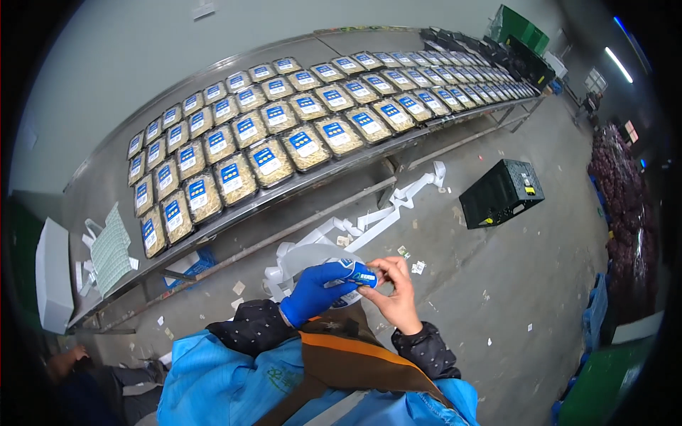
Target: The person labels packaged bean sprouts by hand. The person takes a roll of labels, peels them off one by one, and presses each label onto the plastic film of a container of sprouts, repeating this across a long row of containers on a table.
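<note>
In front of my body I hold a roll of blue-and-white stickers (364,276) with both hands. My left hand (316,290), in a blue glove, is closed around the roll. The bare right hand (396,295) pinches at the roll's right side with thumb and fingers; whether a single sticker is between them cannot be made out. From the roll a pale backing strip (309,257) loops away and trails over the floor toward the table. Beyond it, rows of film-wrapped trays (305,145) of pale, stringy food, with blue-and-white labels, cover a long metal table (298,186).
A black crate (501,195) stands on the floor at right. Scraps of paper litter the floor. A pale green sheet (110,248) and a white box (53,277) are at the table's left end. Filled dark red net sacks (618,206) line the far right. Part of another person (128,383) shows lower left.
</note>
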The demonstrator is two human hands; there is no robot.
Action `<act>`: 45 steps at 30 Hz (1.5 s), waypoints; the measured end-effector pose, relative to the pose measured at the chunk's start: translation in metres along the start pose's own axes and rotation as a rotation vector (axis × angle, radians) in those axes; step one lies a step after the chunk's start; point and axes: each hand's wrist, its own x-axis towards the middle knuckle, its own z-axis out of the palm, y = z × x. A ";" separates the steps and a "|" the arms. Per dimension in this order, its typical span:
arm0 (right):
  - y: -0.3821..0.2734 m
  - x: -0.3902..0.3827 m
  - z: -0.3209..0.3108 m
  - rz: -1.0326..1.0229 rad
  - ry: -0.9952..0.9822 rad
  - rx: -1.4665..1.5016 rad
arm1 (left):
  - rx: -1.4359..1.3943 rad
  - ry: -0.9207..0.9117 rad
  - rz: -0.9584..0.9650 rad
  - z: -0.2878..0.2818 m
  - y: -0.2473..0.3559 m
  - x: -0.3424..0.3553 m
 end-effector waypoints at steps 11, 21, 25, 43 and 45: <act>0.039 0.147 -0.096 0.324 -0.031 0.501 | -0.062 0.135 -0.084 0.025 -0.045 0.166; 0.043 0.281 -0.189 -0.174 -0.114 -0.023 | 0.078 0.135 0.036 0.018 -0.018 0.322; 0.046 0.316 -0.238 -0.281 -0.054 -0.164 | 0.336 0.174 0.138 0.046 -0.001 0.387; 0.227 0.444 -0.452 -0.001 -0.298 0.111 | -0.056 0.447 -0.327 0.209 -0.105 0.592; 0.234 0.451 -0.450 -0.074 -0.322 0.153 | -0.028 0.502 -0.306 0.210 -0.117 0.589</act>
